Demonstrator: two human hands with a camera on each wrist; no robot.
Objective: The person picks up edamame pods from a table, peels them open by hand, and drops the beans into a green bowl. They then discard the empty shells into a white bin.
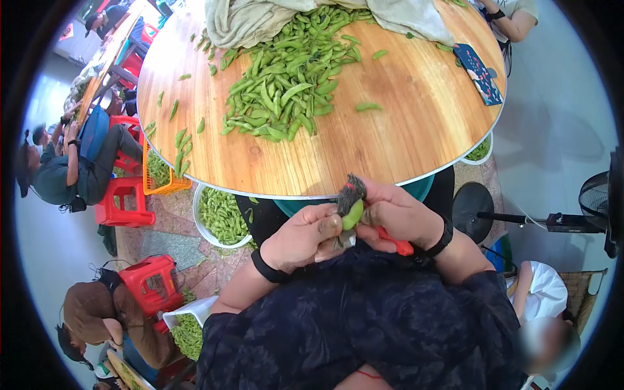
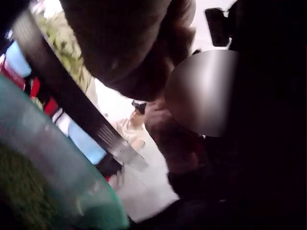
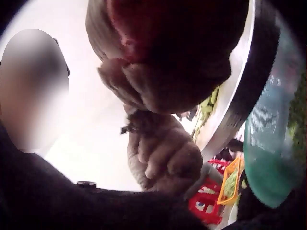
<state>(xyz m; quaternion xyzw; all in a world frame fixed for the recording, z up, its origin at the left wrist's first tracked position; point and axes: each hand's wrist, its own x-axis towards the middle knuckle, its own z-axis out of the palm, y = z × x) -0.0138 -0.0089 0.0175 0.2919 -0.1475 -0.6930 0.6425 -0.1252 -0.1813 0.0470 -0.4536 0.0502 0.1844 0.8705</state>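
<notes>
Just below the near rim of the round wooden table [image 1: 403,130], both hands meet over my lap. My left hand [image 1: 304,239] has its fingers curled and pinches a green pod [image 1: 353,214] at its lower end. My right hand [image 1: 398,218] grips a red-handled tool [image 1: 403,247] in its palm, and a finger with a dark frayed wrap [image 1: 351,188] rests on the pod's top. A big pile of green pods [image 1: 286,81] lies on the table. In the right wrist view the left hand [image 3: 165,158] shows curled under the right hand [image 3: 163,57].
A grey cloth [image 1: 260,19] and a blue patterned card [image 1: 481,73] lie on the table. Under its rim are a teal basin [image 1: 422,188], a white bowl of pods [image 1: 221,218] and an orange basket [image 1: 159,172]. People sit on red stools [image 1: 123,201] at left. A fan [image 1: 595,201] stands right.
</notes>
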